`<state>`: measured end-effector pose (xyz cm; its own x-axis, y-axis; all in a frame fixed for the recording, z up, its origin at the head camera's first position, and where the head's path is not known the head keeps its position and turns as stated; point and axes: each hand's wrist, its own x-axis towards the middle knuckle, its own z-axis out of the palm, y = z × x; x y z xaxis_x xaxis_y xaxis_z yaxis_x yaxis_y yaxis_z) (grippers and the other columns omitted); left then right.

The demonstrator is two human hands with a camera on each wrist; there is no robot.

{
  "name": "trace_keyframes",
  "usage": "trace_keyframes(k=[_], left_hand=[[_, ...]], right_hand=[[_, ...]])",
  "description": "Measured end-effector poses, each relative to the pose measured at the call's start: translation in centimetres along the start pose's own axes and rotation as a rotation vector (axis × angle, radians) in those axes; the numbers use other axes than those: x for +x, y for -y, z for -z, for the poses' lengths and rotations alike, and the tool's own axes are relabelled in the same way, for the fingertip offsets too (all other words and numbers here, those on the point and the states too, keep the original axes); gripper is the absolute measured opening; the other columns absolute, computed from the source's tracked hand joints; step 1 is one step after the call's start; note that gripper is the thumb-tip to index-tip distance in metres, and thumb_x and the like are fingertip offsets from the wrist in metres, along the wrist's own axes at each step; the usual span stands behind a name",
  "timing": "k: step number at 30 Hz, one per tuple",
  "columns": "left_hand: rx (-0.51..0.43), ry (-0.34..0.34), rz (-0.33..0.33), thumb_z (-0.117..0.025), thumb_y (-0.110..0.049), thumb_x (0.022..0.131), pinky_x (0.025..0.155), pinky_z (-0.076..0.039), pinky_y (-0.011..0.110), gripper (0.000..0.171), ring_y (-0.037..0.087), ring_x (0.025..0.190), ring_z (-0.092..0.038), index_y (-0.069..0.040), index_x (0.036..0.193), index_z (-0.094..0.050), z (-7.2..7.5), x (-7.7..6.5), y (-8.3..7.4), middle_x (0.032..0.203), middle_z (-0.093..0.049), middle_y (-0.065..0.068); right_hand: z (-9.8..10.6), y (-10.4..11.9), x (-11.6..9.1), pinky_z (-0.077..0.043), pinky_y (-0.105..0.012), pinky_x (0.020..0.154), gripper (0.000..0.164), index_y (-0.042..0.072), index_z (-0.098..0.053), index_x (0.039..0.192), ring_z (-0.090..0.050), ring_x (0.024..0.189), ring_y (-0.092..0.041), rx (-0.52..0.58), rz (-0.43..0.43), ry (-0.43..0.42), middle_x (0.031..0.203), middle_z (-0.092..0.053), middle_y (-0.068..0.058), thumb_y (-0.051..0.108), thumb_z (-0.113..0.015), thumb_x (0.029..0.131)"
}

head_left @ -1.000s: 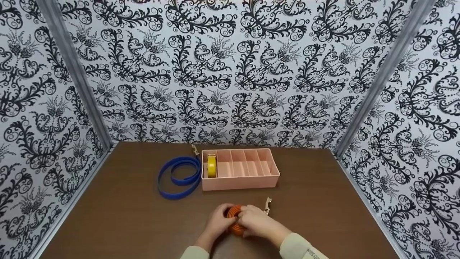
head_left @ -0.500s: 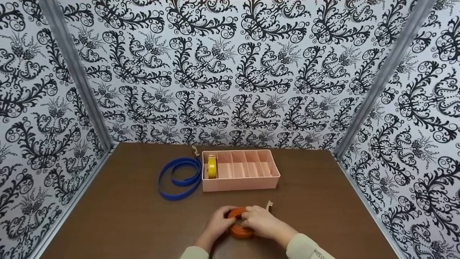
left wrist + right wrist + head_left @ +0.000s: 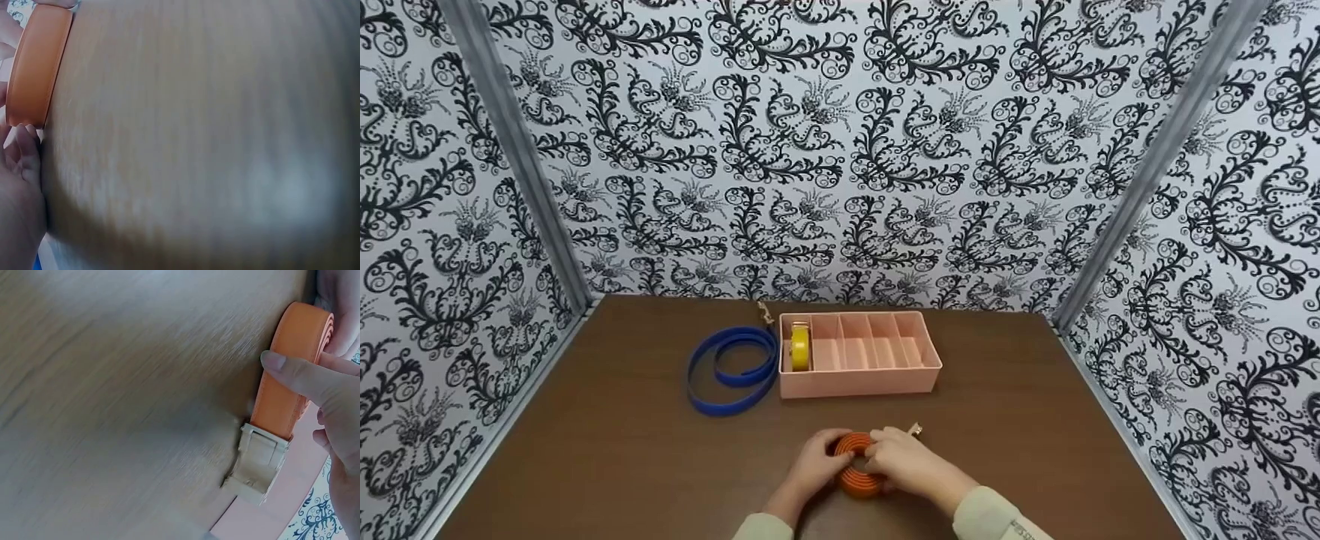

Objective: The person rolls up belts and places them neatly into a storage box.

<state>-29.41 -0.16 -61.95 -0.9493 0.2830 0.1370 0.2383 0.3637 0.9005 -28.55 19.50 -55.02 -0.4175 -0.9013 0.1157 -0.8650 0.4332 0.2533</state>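
Observation:
An orange belt [image 3: 861, 486], wound into a tight coil, stands on its edge on the brown table near the front. My left hand [image 3: 813, 463] grips the coil's left side, thumb at the inner turns. On the other side my right hand [image 3: 913, 463] pinches it; in the right wrist view the thumb lies flat over the outer turn and the fingers reach toward the centre. The belt's metal buckle [image 3: 260, 461] sticks out past the right hand. The left wrist view shows the smooth outer face of the orange belt [image 3: 38, 67] beside the left fingertips.
Behind the hands is a pink divided box [image 3: 859, 383]. A rolled yellow belt [image 3: 801, 348] stands in its leftmost compartment. Left of the box lies a loosely coiled blue belt [image 3: 727, 409], its buckle [image 3: 766, 313] toward the back. Patterned walls [image 3: 840, 150] enclose the table [image 3: 645, 465].
The orange buckle end has drawn in toward the coil, so less of it shows beyond the right hand. The coil's centre is more visible, and the right hand has shifted slightly right.

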Motion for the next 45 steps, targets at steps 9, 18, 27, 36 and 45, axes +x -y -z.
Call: trace_keyframes(k=[9, 18, 27, 36, 45], left_hand=[[0.121, -0.046, -0.017, -0.077, -0.036, 0.08, 0.089, -0.045, 0.045, 0.049, 0.024, 0.105, -0.057, -0.013, 0.12, -0.061, -0.1, 0.3, 0.1, 0.116, -0.061, 0.004], [0.131, -0.052, -0.003, -0.074, -0.02, 0.079, 0.091, -0.044, 0.049, 0.037, 0.028, 0.109, -0.057, -0.016, 0.115, -0.065, 0.0, 0.2, -0.2, 0.118, -0.062, 0.006], [0.106, -0.04, 0.006, -0.071, -0.016, 0.08, 0.093, -0.044, 0.05, 0.035, 0.029, 0.111, -0.058, -0.018, 0.115, -0.068, 0.1, 0.1, -0.2, 0.117, -0.064, 0.005], [0.061, 0.004, 0.002, -0.071, -0.013, 0.081, 0.095, -0.043, 0.052, 0.037, 0.03, 0.112, -0.058, -0.017, 0.117, -0.07, 0.0, 0.0, 0.0, 0.116, -0.065, 0.006], [-0.002, 0.022, -0.012, -0.07, -0.01, 0.081, 0.096, -0.043, 0.051, 0.038, 0.03, 0.112, -0.058, -0.012, 0.119, -0.069, 0.1, 0.1, 0.1, 0.117, -0.066, 0.005]], right_hand=[[0.1, 0.6, 1.2, -0.038, -0.025, 0.066, 0.034, 0.021, -0.069, 0.072, -0.051, 0.076, -0.009, 0.054, -0.041, -0.013, 0.068, -0.059, 0.015, 0.038, -0.09, 0.052], [0.2, 0.1, 0.2, -0.037, -0.026, 0.066, 0.036, 0.027, -0.077, 0.088, -0.045, 0.075, -0.01, 0.059, -0.078, 0.045, 0.078, -0.064, 0.015, 0.035, -0.09, 0.056], [1.1, 0.1, -0.5, -0.047, -0.047, 0.089, 0.038, 0.028, -0.075, 0.096, -0.054, 0.096, -0.02, 0.093, -0.119, 0.149, 0.095, -0.067, 0.013, 0.022, -0.091, 0.062], [0.7, 0.5, -0.7, -0.045, -0.046, 0.094, 0.032, 0.026, -0.074, 0.089, -0.054, 0.101, -0.021, 0.122, -0.139, 0.168, 0.09, -0.065, 0.014, 0.019, -0.09, 0.064], [0.5, 1.0, -0.5, -0.047, -0.043, 0.09, 0.039, 0.024, -0.075, 0.096, -0.051, 0.088, -0.013, 0.131, -0.134, 0.097, 0.081, -0.064, 0.013, 0.02, -0.09, 0.06]])
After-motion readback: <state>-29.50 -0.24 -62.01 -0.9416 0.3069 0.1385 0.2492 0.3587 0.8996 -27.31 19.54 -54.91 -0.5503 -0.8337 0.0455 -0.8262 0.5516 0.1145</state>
